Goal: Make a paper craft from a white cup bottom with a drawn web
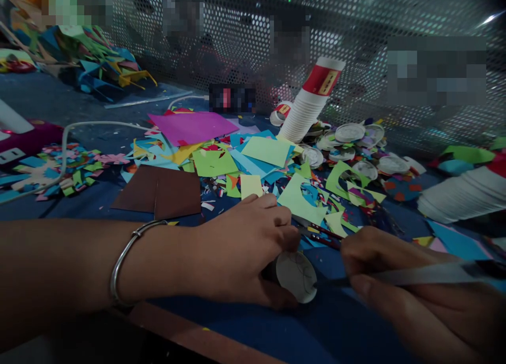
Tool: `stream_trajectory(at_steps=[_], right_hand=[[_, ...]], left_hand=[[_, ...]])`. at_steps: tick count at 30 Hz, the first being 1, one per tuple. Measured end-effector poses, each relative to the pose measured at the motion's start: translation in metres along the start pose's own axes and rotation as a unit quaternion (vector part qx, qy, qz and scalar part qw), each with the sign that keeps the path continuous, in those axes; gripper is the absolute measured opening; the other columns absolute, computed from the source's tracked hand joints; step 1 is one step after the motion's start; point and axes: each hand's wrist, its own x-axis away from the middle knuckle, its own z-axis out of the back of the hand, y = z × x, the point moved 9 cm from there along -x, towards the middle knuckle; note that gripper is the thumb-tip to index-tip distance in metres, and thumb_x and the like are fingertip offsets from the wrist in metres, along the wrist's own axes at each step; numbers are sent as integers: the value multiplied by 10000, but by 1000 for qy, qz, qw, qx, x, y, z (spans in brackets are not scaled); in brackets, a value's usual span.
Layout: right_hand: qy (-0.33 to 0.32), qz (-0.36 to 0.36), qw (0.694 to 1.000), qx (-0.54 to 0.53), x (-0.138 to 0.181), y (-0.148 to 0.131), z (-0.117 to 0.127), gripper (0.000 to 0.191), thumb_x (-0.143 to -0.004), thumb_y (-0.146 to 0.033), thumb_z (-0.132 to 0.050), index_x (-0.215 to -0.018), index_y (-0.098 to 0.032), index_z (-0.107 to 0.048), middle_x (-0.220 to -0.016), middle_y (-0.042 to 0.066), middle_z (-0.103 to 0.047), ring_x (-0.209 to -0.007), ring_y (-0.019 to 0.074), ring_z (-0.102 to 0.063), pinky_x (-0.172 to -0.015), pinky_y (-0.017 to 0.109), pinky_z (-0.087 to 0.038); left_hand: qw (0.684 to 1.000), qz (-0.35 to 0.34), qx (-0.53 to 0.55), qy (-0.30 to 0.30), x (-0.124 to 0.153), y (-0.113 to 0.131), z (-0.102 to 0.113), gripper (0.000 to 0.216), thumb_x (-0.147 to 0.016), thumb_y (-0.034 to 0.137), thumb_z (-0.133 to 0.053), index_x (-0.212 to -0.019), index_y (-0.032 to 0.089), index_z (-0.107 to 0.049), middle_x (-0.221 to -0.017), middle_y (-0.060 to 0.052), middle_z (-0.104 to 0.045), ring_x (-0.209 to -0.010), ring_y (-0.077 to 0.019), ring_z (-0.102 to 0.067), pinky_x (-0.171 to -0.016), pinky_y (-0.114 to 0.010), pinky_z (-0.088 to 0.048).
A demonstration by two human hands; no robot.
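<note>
My left hand [253,248] is wrapped around a small white paper cup [297,277] lying on its side. The cup's round end faces right and carries thin dark lines. From the right, my right hand [395,279] grips a pen [411,276] with a pale barrel and a dark front end. Its tip is at the lower right rim of the cup's round end; motion blur hides whether it touches. Just beyond both hands, a pair of scissors [322,236] with dark red handles lies partly hidden on the blue cloth [253,322].
Coloured paper sheets and scraps [304,198] cover the middle. A tall leaning stack of paper cups [306,106] stands behind, with another stack [462,193] at right. Brown paper [169,190] lies beyond my left forearm. A white cable [65,143] runs at left. Perforated metal [237,32] closes the back.
</note>
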Motion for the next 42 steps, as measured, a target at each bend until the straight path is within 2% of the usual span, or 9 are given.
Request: stream_trajectory(at_steps=[5, 12, 17, 21, 28, 35, 42], right_hand=[[16, 3, 1000, 8, 1, -4, 1, 177, -923, -199, -449, -780, -294, -495, -606, -52, -574, -481, 178, -547, -420, 268, -402], [37, 8, 999, -5, 0, -12, -2, 149, -921, -223, -468, -796, -283, -525, -606, -56, -558, -455, 143, -534, -410, 256, -384], [12, -4, 1000, -29, 0, -12, -6, 186, -903, -212, -450, -746, -260, -538, -604, -32, -572, -475, 140, -543, -425, 259, -388], [-30, -21, 995, -92, -2, -9, -12, 184, -882, -208, -449, -738, -243, -559, -616, -24, -582, -515, 133, -557, -460, 251, -402], [-25, -90, 982, -165, -5, 5, -16, 162, -832, -191, -483, -692, -244, -543, -580, -51, -501, -486, 110, -456, -427, 219, -349], [-23, -77, 983, -162, -2, 7, -12, 169, -847, -186, -470, -696, -235, -530, -609, -39, -507, -510, 115, -472, -443, 226, -353], [-52, -66, 983, -163, -1, 4, -16, 164, -857, -165, -452, -728, -240, -521, -620, -47, -500, -519, 115, -476, -472, 239, -361]], left_hand=[[1000, -5, -6, 6, 0, 1, 1, 392, -783, 523, -774, -970, 192, -680, -974, -64, -616, -953, -257, -523, -815, -361, -394], [1000, -15, -20, 5, 1, 1, -1, 405, -805, 554, -745, -950, 182, -679, -972, -64, -616, -958, -261, -517, -813, -382, -375], [998, -20, -53, -5, 2, 3, -3, 406, -816, 526, -747, -986, 164, -676, -1000, -66, -603, -969, -268, -507, -796, -389, -377], [999, -7, -49, -9, 2, 1, -3, 430, -814, 539, -749, -1012, 166, -671, -1033, -71, -602, -1000, -273, -510, -820, -388, -391], [999, 14, -22, -24, -1, 0, -2, 403, -805, 533, -761, -976, 178, -675, -997, -41, -621, -980, -252, -527, -833, -380, -401], [1000, 9, -9, -25, 0, 0, -3, 452, -784, 545, -785, -1014, 170, -683, -1015, -51, -624, -1001, -256, -528, -841, -378, -403], [1000, 9, -17, -21, -1, -1, -3, 456, -789, 569, -772, -998, 179, -661, -1017, -60, -622, -995, -269, -521, -818, -384, -391]])
